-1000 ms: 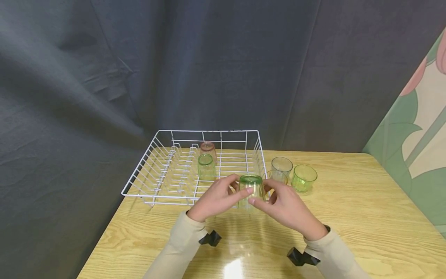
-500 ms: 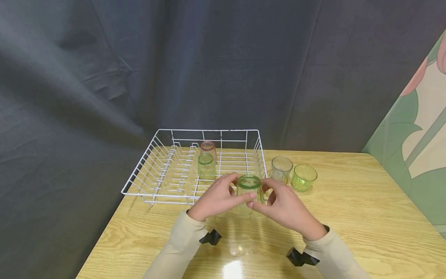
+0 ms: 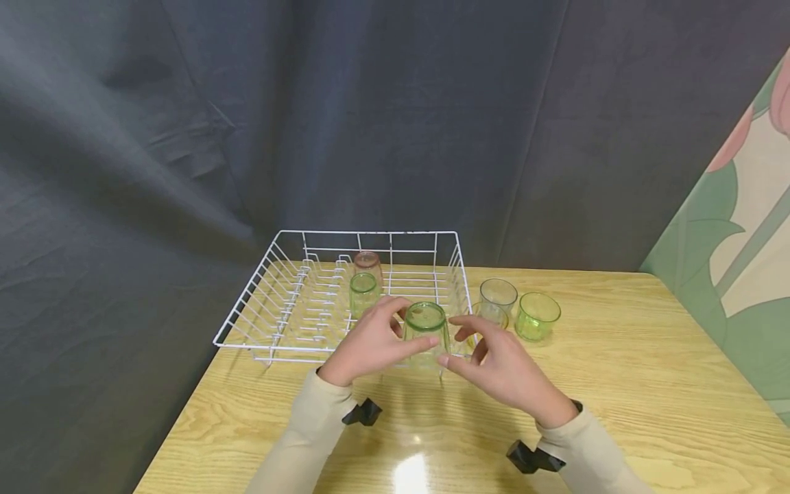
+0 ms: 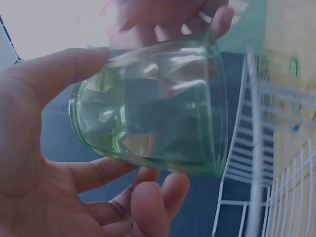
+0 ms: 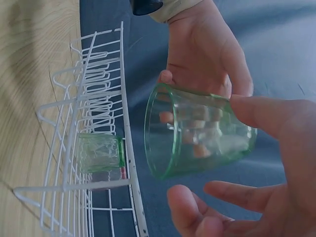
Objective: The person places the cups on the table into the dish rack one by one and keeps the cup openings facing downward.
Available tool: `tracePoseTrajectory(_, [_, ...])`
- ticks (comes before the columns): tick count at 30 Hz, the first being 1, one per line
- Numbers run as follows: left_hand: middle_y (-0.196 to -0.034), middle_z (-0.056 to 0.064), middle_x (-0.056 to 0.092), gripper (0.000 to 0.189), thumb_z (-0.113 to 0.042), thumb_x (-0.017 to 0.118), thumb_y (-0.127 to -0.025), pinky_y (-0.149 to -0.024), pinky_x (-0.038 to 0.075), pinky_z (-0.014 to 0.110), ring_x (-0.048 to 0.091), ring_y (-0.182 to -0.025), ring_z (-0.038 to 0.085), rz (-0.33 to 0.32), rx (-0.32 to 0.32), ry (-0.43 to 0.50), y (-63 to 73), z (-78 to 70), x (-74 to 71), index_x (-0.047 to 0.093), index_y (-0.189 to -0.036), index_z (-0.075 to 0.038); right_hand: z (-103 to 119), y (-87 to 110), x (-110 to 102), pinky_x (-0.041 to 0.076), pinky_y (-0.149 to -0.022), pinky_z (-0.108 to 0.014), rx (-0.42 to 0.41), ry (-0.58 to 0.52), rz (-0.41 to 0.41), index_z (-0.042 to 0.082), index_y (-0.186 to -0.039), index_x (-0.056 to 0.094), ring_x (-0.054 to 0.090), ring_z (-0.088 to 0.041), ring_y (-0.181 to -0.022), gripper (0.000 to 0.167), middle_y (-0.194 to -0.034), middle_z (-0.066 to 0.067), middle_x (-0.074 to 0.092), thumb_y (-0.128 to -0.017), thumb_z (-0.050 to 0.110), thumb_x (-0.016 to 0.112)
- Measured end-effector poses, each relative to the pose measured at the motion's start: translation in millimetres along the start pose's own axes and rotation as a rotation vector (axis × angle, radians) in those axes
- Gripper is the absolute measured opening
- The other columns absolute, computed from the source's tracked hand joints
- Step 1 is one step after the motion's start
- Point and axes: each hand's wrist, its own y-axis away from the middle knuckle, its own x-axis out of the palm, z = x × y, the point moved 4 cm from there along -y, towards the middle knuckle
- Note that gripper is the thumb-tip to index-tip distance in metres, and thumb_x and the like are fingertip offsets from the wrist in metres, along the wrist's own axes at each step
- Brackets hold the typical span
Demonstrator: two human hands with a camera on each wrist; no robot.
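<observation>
A green-tinted drinking glass (image 3: 426,339) is held upside down, base up, at the front of the white wire dish rack (image 3: 333,231). My left hand (image 3: 373,343) grips it from the left, thumb on the near side and fingers behind. On the other side, my right hand (image 3: 503,363) has its thumb and fingers spread round the glass; in the right wrist view its fingertips (image 5: 180,197) stand off the wall, while the thumb overlaps it. Inside the rack, a smaller green glass (image 3: 364,295) and a pinkish glass (image 3: 368,266) stand upside down.
To the right of the rack, a clear glass (image 3: 498,295) and a yellow-green glass (image 3: 538,317) stand mouth up on the wooden table (image 3: 617,384). A yellowish glass (image 3: 474,322) is partly hidden behind my right hand. A dark curtain (image 3: 395,123) hangs behind.
The glass and my left hand have moved left and slightly up, toward the rack. My right hand's fingers have come away from the glass and spread; that hand has barely shifted.
</observation>
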Motion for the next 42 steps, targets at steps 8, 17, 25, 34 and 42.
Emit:
tracePoseTrajectory(8, [-0.104,0.002,0.062,0.058,-0.052,0.076,-0.082,-0.072,0.049,0.035,0.058,-0.086,0.018,-0.104,-0.073,-0.162,-5.8,14.3,-28.7,0.063,-0.121,-0.011,-3.8,2.0,-5.6,0.048,-0.059,-0.027,0.036,-0.026,0.000,0.019,-0.134,0.060,0.057,-0.009,-0.071,0.054,-0.108,0.001,0.065,-0.089,0.047,0.073])
tracePoseTrajectory(17, [-0.102,0.006,0.061,0.057,-0.049,0.072,-0.079,-0.066,0.050,0.042,0.059,-0.090,0.023,-0.113,-0.224,-0.358,-13.8,43.2,-46.7,0.065,-0.122,-0.013,-6.2,1.5,-6.4,0.046,-0.060,-0.027,0.023,-0.005,-0.014,0.019,-0.132,0.061,0.055,-0.009,-0.070,0.048,-0.106,0.002,0.066,-0.092,0.043,0.072])
tracePoseTrajectory(25, [-0.073,0.002,0.059,0.036,-0.046,0.074,-0.073,-0.049,0.043,0.036,0.054,-0.062,0.020,-0.018,-0.330,-0.434,-18.5,68.6,-51.5,0.055,-0.071,-0.016,-7.1,0.6,-4.7,0.046,-0.061,-0.027,0.026,0.006,-0.011,0.019,-0.130,0.062,0.055,-0.010,-0.071,0.046,-0.107,0.001,0.066,-0.092,0.044,0.071])
tracePoseTrajectory(34, [-0.069,0.001,0.055,0.041,-0.043,0.082,-0.068,-0.050,0.041,0.034,0.051,-0.060,0.018,0.082,-0.415,-0.451,-20.8,89.4,-45.2,0.051,-0.068,-0.017,-8.4,1.3,-3.0,0.045,-0.062,-0.027,0.033,0.017,-0.017,0.017,-0.128,0.064,0.054,-0.009,-0.071,0.044,-0.108,0.000,0.066,-0.093,0.042,0.070])
tracePoseTrajectory(42, [-0.076,0.003,0.058,0.041,-0.044,0.083,-0.069,-0.056,0.044,0.036,0.054,-0.067,0.020,0.090,-0.442,-0.459,-23.6,96.1,-38.9,0.054,-0.074,-0.015,-9.6,0.6,-3.5,0.045,-0.061,-0.027,0.039,0.019,-0.013,0.017,-0.131,0.061,0.054,-0.010,-0.071,0.046,-0.107,0.001,0.066,-0.094,0.043,0.069])
